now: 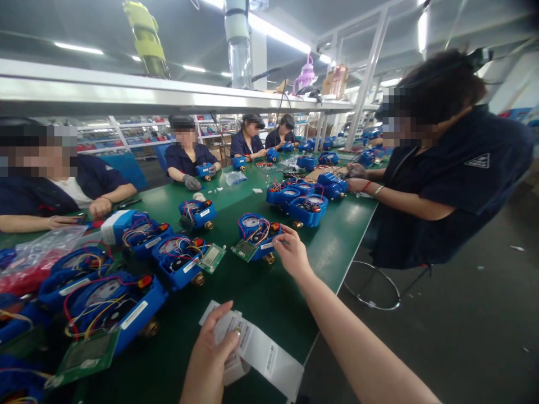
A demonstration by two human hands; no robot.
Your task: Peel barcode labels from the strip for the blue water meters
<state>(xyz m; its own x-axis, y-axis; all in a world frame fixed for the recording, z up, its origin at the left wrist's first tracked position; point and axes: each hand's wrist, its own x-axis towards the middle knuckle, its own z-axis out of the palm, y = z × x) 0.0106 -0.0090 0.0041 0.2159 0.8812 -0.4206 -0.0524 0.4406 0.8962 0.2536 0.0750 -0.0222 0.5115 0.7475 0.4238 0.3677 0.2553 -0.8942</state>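
Note:
My left hand (210, 350) holds a white strip of labels (256, 350) near the front edge of the green table (269, 303). My right hand (290, 249) reaches forward and touches a blue meter housing (256, 230) with red, blue and yellow wires and a small green circuit board hanging at its front. The fingertips pinch at a small white label on the meter's right side. More blue meter housings (181, 258) with loose wiring lie in a row to the left.
Several people in dark uniforms sit around the long table; one at the right (442, 163) works on blue meters (307, 207). A metal stool ring (373, 286) stands beside the table edge. A plastic bag with red parts (33, 261) lies at left. A shelf rail (168, 92) runs overhead.

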